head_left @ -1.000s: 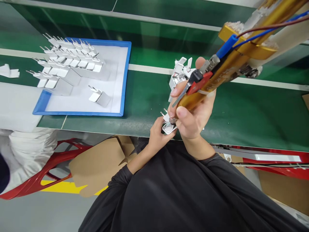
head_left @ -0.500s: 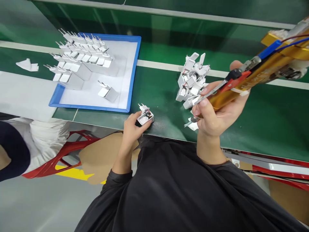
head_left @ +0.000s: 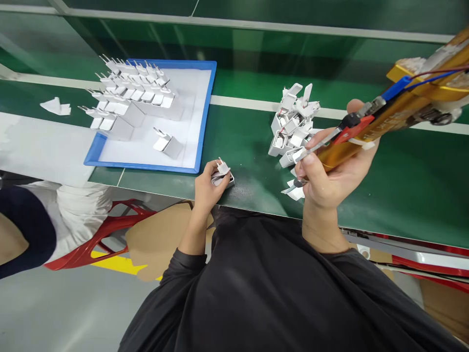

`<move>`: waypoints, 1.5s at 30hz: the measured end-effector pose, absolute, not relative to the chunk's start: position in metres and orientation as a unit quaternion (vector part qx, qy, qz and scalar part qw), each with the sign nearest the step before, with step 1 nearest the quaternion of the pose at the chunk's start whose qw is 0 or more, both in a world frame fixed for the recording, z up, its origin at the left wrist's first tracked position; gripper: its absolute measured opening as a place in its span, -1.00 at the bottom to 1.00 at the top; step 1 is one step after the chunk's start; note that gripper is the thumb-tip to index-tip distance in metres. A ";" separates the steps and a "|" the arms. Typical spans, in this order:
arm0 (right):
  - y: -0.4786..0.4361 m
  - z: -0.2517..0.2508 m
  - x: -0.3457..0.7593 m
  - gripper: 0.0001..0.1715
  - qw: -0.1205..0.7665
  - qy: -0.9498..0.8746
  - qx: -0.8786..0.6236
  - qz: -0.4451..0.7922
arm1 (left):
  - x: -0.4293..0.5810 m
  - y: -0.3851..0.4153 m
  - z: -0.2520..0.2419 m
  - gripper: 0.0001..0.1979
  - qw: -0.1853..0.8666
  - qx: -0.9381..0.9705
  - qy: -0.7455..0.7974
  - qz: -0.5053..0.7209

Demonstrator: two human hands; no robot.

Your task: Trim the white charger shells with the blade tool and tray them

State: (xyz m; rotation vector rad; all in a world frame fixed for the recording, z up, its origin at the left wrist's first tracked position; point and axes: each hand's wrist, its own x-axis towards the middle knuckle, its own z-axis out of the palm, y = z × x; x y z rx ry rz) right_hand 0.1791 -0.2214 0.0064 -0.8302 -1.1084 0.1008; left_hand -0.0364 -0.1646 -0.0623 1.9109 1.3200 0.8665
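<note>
My left hand [head_left: 206,188] is closed around a small white charger plug [head_left: 222,174] at the near edge of the green belt [head_left: 249,142]. My right hand [head_left: 330,171] grips a long gold tool [head_left: 381,122] with red and blue fittings and wires, its metal tip pointing down-left near a white piece [head_left: 295,191] on the belt. Just beyond that hand lies a heap of open white plug housings [head_left: 291,122].
A blue-edged white tray [head_left: 198,117] at the left holds rows of finished white plugs [head_left: 128,95] and a single one [head_left: 166,143]. Another loose white piece [head_left: 55,106] lies far left. Another person's sleeve [head_left: 25,230] and a red chair [head_left: 98,232] are at the lower left.
My left hand has carried the plug leftward, away from the tool tip, and set it down near the tray. My right hand with the tool has swung to the right.
</note>
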 end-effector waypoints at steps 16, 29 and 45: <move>-0.223 0.008 0.178 -0.40 0.786 -0.509 -0.343 0.075 | -0.029 -0.161 -0.063 -0.76 0.299 0.746 0.503 0.318; -0.234 0.013 0.181 -0.52 0.781 -0.475 -0.385 0.131 | -0.058 -0.161 -0.047 -0.48 0.158 0.895 0.359 0.215; -0.235 0.009 0.186 -0.34 0.760 -0.468 -0.437 0.111 | -0.049 -0.169 -0.056 -0.51 0.130 0.866 0.470 0.110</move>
